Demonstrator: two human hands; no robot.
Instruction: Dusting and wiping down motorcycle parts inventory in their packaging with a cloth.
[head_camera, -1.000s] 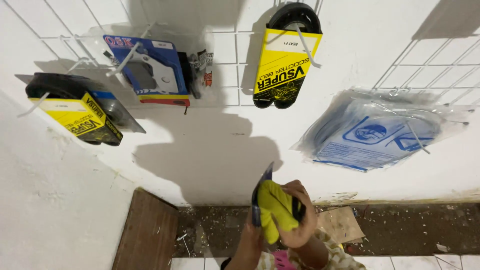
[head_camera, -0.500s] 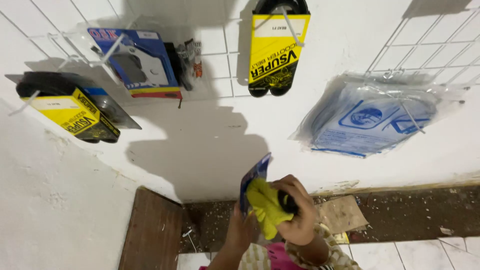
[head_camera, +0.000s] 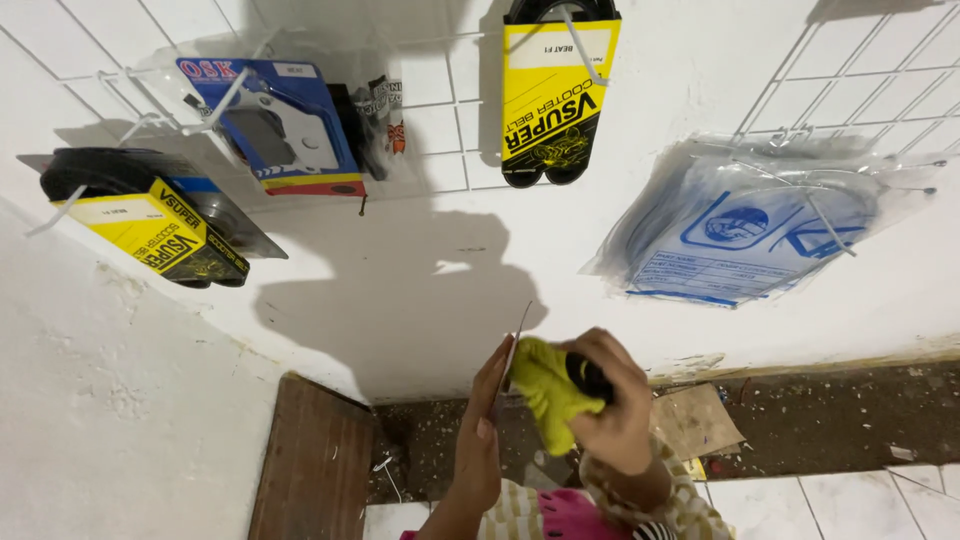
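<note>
My left hand (head_camera: 478, 445) holds a thin flat packet (head_camera: 514, 352) upright; it shows edge-on, so its face is hidden. My right hand (head_camera: 618, 415) grips a yellow-green cloth (head_camera: 543, 388) bunched against the packet's side, with a black rounded object (head_camera: 588, 376) in the same hand. Both hands are low in the middle of the view, in front of a white wall (head_camera: 420, 300). My sleeves are striped.
A wire grid (head_camera: 440, 130) on the wall carries hung goods: a yellow-sleeved black belt (head_camera: 555, 90) at top middle, another (head_camera: 150, 225) at left, a blue carded part (head_camera: 275, 125), and clear bags (head_camera: 750, 230) at right. Below lie a brown board (head_camera: 315, 465), cardboard (head_camera: 700, 420) and dirt.
The packet in my left hand has turned from showing its blue face to edge-on. The cloth stays against it. The wall goods have shifted up in the view.
</note>
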